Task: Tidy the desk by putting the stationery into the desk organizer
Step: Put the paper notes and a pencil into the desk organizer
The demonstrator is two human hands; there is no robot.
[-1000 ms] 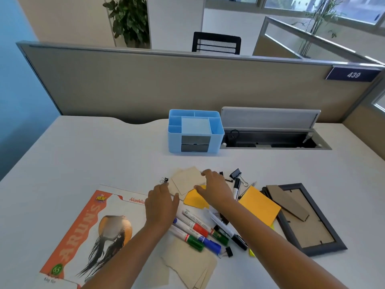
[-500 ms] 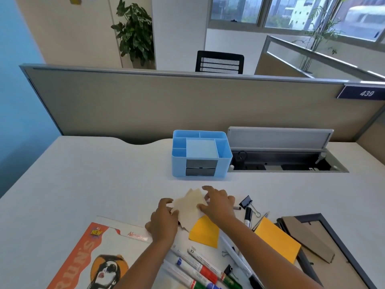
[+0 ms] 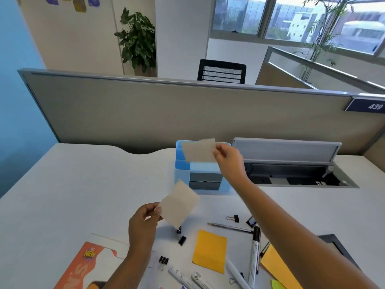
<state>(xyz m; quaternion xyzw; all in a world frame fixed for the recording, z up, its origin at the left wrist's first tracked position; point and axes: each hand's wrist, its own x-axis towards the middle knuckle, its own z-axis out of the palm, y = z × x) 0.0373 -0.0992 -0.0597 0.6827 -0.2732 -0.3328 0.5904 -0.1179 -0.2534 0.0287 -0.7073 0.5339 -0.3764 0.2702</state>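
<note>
The person's right hand (image 3: 226,157) is stretched out over the blue desk organizer (image 3: 200,174), pinching a tan paper card (image 3: 199,150) by its right edge so that the card hangs above the rear compartments. The left hand (image 3: 143,221) waits nearer the body, above the white desk (image 3: 83,184), pinching a second tan card (image 3: 179,202) by its lower left corner between thumb and fingers. To my eye the step in hand is dropping the first card into a slot, and doing it well means turning the card edge-down, lining it up with the long back compartment (which one it sits over exactly I cannot tell from here), and lowering it until the bottom edge is inside the walls before letting go, or it may catch on a divider and flop out. Thin card bends easily, so a light pinch will do. Plenty remains on the desk: a yellow sticky pad (image 3: 209,251), a pencil (image 3: 229,227), a black-capped marker (image 3: 255,247) and several binder clips (image 3: 234,218), all well apart from the organizer. A magazine (image 3: 87,265) lies at the near left.
</note>
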